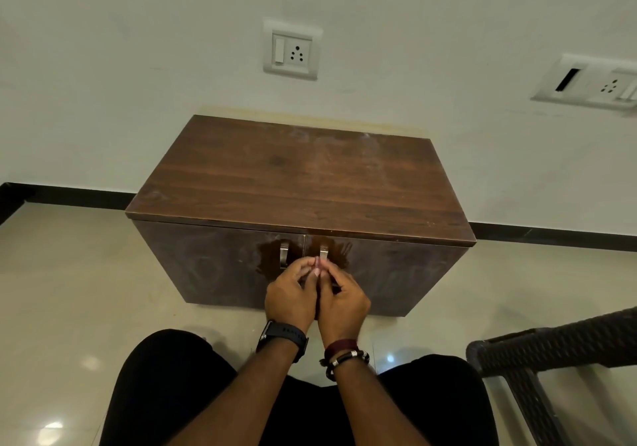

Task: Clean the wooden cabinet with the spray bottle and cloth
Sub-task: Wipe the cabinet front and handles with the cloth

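Note:
The wooden cabinet (300, 183) stands on the floor against the wall, with a dark brown top and two front doors. Each door has a metal handle (283, 254), and a wet, darker patch (267, 256) spreads around both handles. My left hand (291, 294) and my right hand (341, 299) are held together in front of the doors, just below the handles. Their fingers are curled and the fingertips meet. A small pinkish spot shows between the tips; I cannot tell whether it is a nail or something held. No spray bottle or cloth is in view.
I sit facing the cabinet, with my black-clad knees (165, 376) at the bottom of the view. A dark woven chair (551, 349) stands at the right. Two wall sockets (291, 50) sit above the cabinet. Glossy beige floor tiles (69, 273) lie on both sides.

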